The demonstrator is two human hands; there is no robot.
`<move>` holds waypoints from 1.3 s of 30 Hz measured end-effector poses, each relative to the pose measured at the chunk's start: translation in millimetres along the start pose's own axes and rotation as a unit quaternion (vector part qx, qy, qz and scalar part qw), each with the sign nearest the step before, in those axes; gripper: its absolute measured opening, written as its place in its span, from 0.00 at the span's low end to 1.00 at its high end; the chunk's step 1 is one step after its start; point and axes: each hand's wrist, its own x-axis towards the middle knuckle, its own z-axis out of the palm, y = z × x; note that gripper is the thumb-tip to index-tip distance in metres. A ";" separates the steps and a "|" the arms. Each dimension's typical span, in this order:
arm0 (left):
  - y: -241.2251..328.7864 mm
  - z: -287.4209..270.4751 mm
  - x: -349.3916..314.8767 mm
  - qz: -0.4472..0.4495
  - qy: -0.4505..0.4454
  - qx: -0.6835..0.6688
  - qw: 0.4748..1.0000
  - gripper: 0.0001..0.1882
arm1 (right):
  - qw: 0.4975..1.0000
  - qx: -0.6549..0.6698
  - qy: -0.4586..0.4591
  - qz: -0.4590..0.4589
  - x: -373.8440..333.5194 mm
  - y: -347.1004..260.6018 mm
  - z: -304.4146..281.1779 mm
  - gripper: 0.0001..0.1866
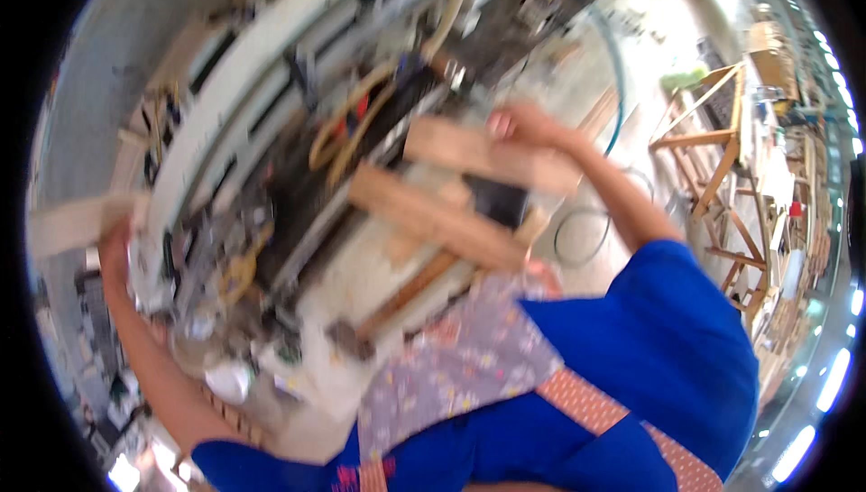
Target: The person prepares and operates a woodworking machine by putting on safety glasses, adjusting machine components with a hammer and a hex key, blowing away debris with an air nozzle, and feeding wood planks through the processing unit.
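At the far left my left hand [115, 238] is closed round the end of a pale wooden board [77, 224], its fingers partly hidden and blurred. My right hand [516, 124] is curled at the upper edge of a thick wooden block [460, 151], in front of me on the right. Nearer my body a second wooden block [433, 215] lies slantwise, apart from the first at its left end. Below it is a hammer with a wooden handle [408, 292] and a dark head [350, 340]. A patterned grey apron [460, 366] covers my front.
A long pale machine beam [212, 100] curves across the left, with cluttered tools and a yellow hose [347, 122] beside it. A blue-green hose [621, 86] loops over the floor at right. Wooden frames [722, 154] and stacked timber [807, 212] stand farther right.
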 end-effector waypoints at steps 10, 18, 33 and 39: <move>49.6 27.2 -36.8 0.025 0.060 -0.076 0.995 0.26 | 0.995 -0.088 -0.031 -0.039 -78.4 -130.1 74.4 0.36; 13.8 -6.0 -4.8 0.075 -0.015 0.165 0.983 0.18 | 0.995 0.007 -0.007 -0.104 -88.8 -106.5 94.8 0.32; -4.2 -13.1 4.8 -0.003 0.071 -0.038 0.997 0.24 | 0.975 0.031 0.182 -0.126 -88.6 -76.4 69.4 0.19; 11.8 2.6 -18.1 -0.010 0.062 -0.074 0.995 0.23 | 0.927 0.066 0.368 -0.032 -103.4 -42.2 -20.3 0.12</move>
